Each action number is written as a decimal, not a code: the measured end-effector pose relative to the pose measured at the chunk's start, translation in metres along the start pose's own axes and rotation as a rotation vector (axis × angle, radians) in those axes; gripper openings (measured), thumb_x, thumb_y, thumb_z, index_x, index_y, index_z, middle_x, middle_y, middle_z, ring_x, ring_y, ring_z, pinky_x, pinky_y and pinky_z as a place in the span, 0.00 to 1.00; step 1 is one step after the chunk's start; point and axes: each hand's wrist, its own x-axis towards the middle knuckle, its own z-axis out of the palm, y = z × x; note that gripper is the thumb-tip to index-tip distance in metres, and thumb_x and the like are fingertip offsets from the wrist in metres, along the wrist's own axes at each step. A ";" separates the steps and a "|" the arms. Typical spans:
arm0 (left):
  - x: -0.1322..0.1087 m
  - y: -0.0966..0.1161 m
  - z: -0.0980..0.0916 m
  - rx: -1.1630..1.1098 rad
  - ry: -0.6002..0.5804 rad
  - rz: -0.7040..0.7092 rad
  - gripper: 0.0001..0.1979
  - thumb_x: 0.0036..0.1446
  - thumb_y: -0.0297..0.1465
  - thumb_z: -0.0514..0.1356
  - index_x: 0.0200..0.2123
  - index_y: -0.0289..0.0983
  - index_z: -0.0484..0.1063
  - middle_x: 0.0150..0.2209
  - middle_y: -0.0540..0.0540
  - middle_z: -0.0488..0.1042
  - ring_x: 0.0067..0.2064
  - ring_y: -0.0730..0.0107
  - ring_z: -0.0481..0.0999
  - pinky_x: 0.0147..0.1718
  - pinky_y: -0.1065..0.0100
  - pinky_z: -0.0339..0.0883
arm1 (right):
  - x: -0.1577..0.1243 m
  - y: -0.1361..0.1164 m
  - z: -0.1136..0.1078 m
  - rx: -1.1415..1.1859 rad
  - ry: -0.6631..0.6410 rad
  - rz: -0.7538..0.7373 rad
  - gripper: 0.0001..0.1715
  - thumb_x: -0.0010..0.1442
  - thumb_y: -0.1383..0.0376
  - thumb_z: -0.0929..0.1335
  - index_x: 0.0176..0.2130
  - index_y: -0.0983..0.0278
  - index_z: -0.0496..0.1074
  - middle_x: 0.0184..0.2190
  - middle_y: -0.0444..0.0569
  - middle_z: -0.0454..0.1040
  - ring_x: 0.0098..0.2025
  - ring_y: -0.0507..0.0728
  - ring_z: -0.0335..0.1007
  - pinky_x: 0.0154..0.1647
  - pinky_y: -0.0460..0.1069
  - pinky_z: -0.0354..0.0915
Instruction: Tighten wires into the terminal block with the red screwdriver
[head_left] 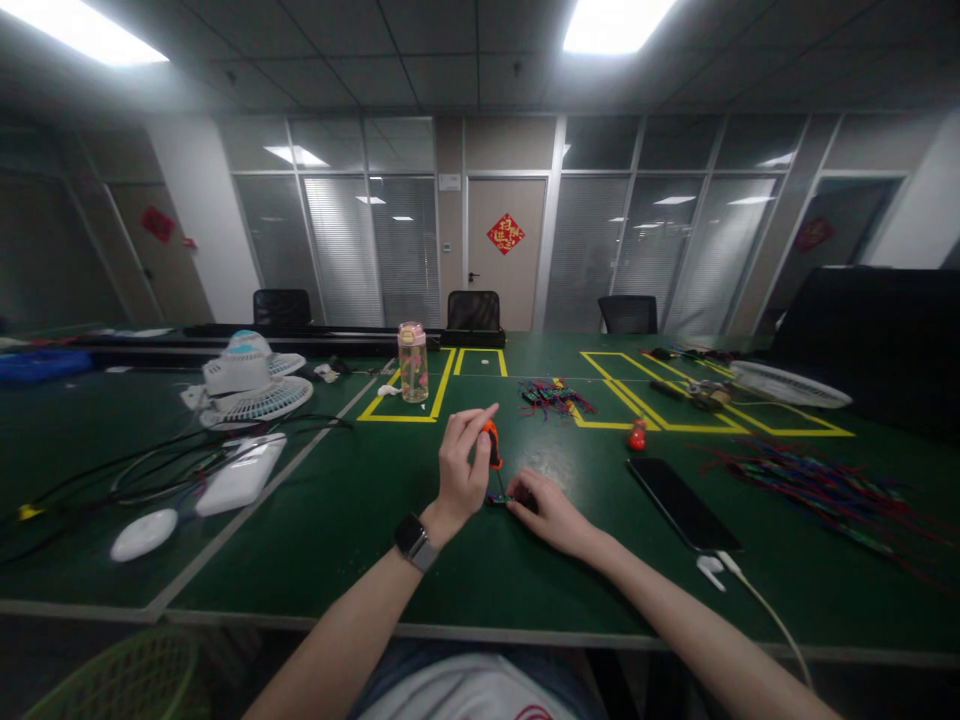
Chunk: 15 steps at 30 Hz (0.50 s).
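Observation:
An orange-and-black screwdriver [492, 446] is in my left hand [463, 462], its shaft slanting down to a small part with coloured wires [496, 499] on the green table. The fingers of my left hand are closed around the handle, with the index finger stretched along its top. My right hand [545, 507] rests on the table just right of the small part, thumb and fingertips pinching at its edge. That part looks like a small circuit board, though it is partly hidden. A dark watch [415, 540] is on my left wrist.
Beyond my hands lies a wire bundle [556, 397]; a larger one [817, 490] is at right. A phone [679, 503], red object [637, 435], bottle [413, 365], white fan parts [251, 385], white case [241, 474] and yellow tape outlines [397, 419] are also on the table.

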 end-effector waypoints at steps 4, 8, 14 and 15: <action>0.001 0.002 0.000 0.024 0.025 0.002 0.16 0.65 0.28 0.50 0.53 0.38 0.70 0.43 0.43 0.71 0.45 0.65 0.71 0.45 0.63 0.67 | 0.000 0.000 0.000 0.002 -0.001 -0.005 0.06 0.57 0.73 0.66 0.35 0.63 0.67 0.31 0.45 0.67 0.33 0.54 0.64 0.33 0.48 0.61; 0.003 0.005 0.001 0.044 0.040 0.000 0.12 0.63 0.29 0.55 0.48 0.39 0.74 0.38 0.46 0.67 0.41 0.68 0.70 0.41 0.66 0.68 | 0.000 0.002 0.001 -0.002 0.006 -0.011 0.06 0.57 0.73 0.66 0.35 0.63 0.67 0.31 0.45 0.67 0.33 0.54 0.64 0.34 0.48 0.61; 0.002 0.005 0.000 0.022 -0.005 -0.025 0.16 0.65 0.31 0.52 0.54 0.40 0.71 0.42 0.44 0.67 0.45 0.66 0.70 0.45 0.63 0.68 | 0.000 0.002 0.001 -0.003 0.011 -0.019 0.06 0.57 0.73 0.67 0.35 0.63 0.67 0.31 0.45 0.67 0.34 0.55 0.64 0.35 0.48 0.61; 0.002 0.004 -0.001 0.010 -0.018 -0.036 0.18 0.65 0.30 0.50 0.55 0.39 0.69 0.43 0.43 0.67 0.45 0.66 0.70 0.46 0.63 0.68 | 0.000 0.001 0.000 -0.002 0.012 -0.017 0.06 0.57 0.73 0.67 0.35 0.63 0.67 0.31 0.45 0.68 0.34 0.55 0.64 0.35 0.48 0.61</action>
